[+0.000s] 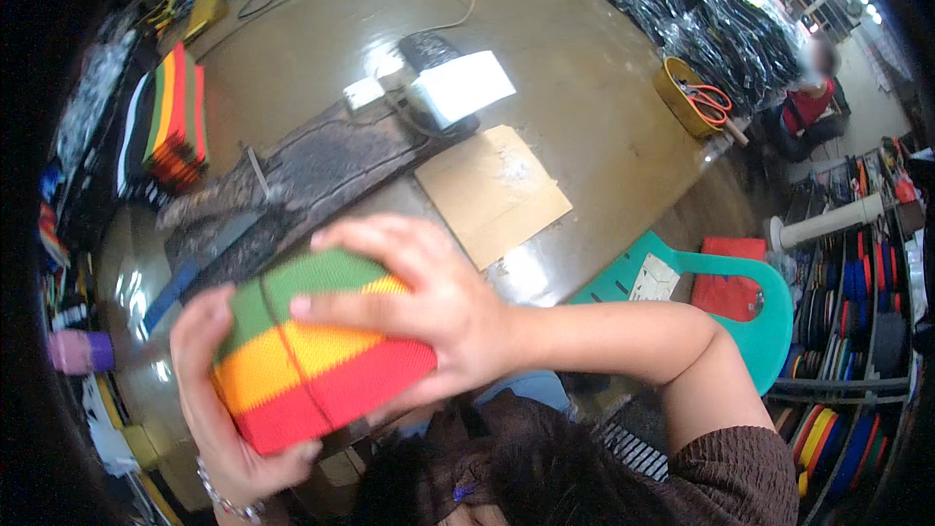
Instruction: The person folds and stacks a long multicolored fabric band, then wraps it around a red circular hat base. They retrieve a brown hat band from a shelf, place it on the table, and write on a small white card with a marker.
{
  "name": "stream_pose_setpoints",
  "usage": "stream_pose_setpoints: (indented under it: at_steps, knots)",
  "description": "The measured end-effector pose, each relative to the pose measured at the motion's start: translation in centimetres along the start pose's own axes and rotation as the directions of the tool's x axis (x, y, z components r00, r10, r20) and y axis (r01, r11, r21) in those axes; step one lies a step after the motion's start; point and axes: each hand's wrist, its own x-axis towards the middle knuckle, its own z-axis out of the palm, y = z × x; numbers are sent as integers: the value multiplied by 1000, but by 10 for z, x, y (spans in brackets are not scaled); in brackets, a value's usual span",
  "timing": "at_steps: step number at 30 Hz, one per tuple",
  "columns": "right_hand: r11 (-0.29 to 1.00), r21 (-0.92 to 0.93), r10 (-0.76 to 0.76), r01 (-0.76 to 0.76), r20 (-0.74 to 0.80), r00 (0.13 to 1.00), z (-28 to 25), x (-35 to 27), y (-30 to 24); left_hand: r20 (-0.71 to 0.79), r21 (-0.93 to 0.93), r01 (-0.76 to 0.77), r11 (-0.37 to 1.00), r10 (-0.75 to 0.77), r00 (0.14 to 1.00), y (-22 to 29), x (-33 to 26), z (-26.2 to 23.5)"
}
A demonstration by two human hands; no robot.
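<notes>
Between my two hands is a thick bundle of knitted fabric strips (292, 356), striped green, yellow and red. A thin dark line, like a tie or a gap, runs across its stripes. My left hand (219, 429), with a bracelet at the wrist, grips the left end, its fingers at the green side and its thumb by the red. From the right, my right hand (443, 302) clasps the other end, its fingers spread over the green and yellow stripes. The bundle is held up over the near edge of the table and hides what lies below.
A similar striped stack (175, 127) stands at the table's left. A dark worn board (321, 166) lies behind my hands, beside a brown cardboard sheet (497, 195). Orange-handled scissors (709, 102) sit in a yellow container (677, 97). A green plastic chair (769, 302) stands right; a person (808, 112) sits beyond.
</notes>
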Motion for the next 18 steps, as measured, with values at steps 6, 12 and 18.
stream_pose_setpoints:
  at_steps: [6,12,18]
  knots:
    - [986,162,52,-39,-82,995,-12,-9,14,196,185,61,981,-98,976,23,27,1]
    - [980,174,137,-97,-232,963,-13,-26,12,420,246,-74,967,-37,907,46,68,-1]
    - [992,112,91,-53,-371,924,-6,-44,12,449,113,-19,993,-34,893,58,81,8]
